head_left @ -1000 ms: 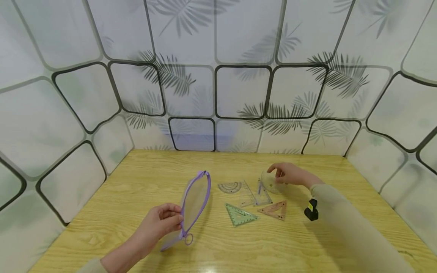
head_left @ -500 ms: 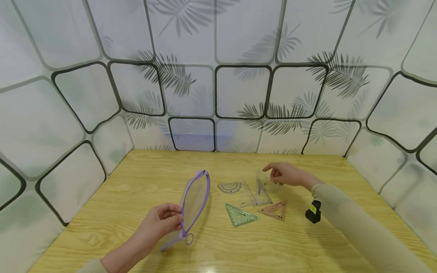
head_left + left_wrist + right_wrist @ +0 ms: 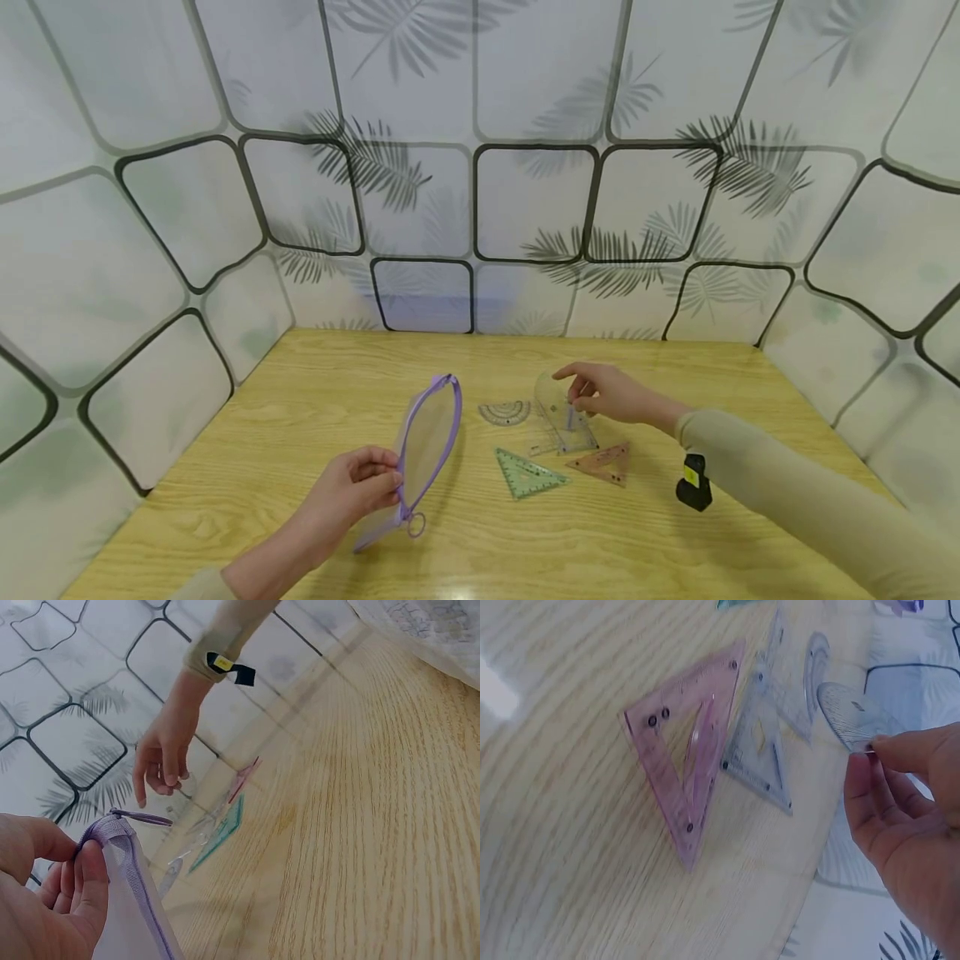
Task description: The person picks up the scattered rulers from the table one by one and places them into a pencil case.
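My left hand point(image 3: 356, 487) pinches the rim of a purple-edged, see-through zip pouch point(image 3: 431, 446), which stands with its mouth spread. In the left wrist view a purple ring pull point(image 3: 142, 818) hangs at the zip's end. Between thumb and fingers, my right hand point(image 3: 611, 393) pinches a clear rounded protractor point(image 3: 847, 712) above the other drawing tools. Beneath it lie clear set squares point(image 3: 742, 769), partly overlapped by it in the head view. A clear half-circle protractor point(image 3: 504, 412) rests to their left. Nearer me lie a green set square point(image 3: 528, 477) and a pink set square point(image 3: 609, 462).
The tools and pouch are on a wood-grain table point(image 3: 300, 400). A patterned curtain point(image 3: 525, 208) encloses its back and sides. A black strap with a yellow tag point(image 3: 693, 483) hangs from the right sleeve.
My right hand has moved left with the clear protractor, bringing it over the clear set squares. The left hand and pouch have stayed in place.
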Demonstrator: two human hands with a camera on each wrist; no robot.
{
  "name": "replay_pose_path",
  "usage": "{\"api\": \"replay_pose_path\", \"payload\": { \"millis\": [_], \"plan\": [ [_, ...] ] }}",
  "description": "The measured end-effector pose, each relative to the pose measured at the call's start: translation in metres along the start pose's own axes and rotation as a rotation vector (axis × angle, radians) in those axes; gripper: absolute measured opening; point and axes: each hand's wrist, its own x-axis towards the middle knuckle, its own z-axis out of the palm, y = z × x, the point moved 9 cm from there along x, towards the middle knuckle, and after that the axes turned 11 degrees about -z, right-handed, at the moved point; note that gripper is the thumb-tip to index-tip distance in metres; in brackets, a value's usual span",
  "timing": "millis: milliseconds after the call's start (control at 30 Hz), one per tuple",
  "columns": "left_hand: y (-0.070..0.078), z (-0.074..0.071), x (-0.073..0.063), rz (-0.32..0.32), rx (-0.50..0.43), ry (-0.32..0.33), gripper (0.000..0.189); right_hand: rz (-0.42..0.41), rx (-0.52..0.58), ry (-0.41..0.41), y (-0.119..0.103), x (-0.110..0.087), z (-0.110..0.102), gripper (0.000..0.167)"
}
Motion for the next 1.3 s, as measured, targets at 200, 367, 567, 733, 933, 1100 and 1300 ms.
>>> {"api": "replay_pose_path", "payload": {
  "millis": [200, 367, 567, 733, 933, 1100, 1300],
  "plan": [
    [-0.001, 0.0, 0.001, -0.001, -0.001, -0.003, 0.032, 0.026, 0.053, 0.025, -0.012, 0.002, 0.005, 0.047],
    [-0.001, 0.0, 0.001, -0.002, -0.001, -0.003, 0.031, 0.031, 0.096, 0.025, -0.023, 0.005, 0.01, 0.047],
    [-0.001, 0.0, 0.0, 0.0, -0.005, -0.005, 0.032, 0.044, 0.195, 0.045, -0.033, 0.012, 0.019, 0.049],
    [-0.001, 0.001, 0.0, 0.003, -0.002, -0.001, 0.033, 0.053, 0.305, 0.066, -0.046, 0.017, 0.029, 0.051],
    [-0.001, 0.002, 0.001, 0.004, 0.004, -0.003, 0.033, 0.044, 0.389, 0.085, -0.063, 0.023, 0.036, 0.052],
    [0.0, 0.003, 0.001, 0.008, 0.004, -0.005, 0.034, 0.049, 0.446, 0.107, -0.071, 0.027, 0.041, 0.053],
    [0.003, 0.004, -0.001, 0.023, -0.002, -0.004, 0.032, 0.049, 0.473, 0.096, -0.08, 0.034, 0.047, 0.052]
  ]
}}
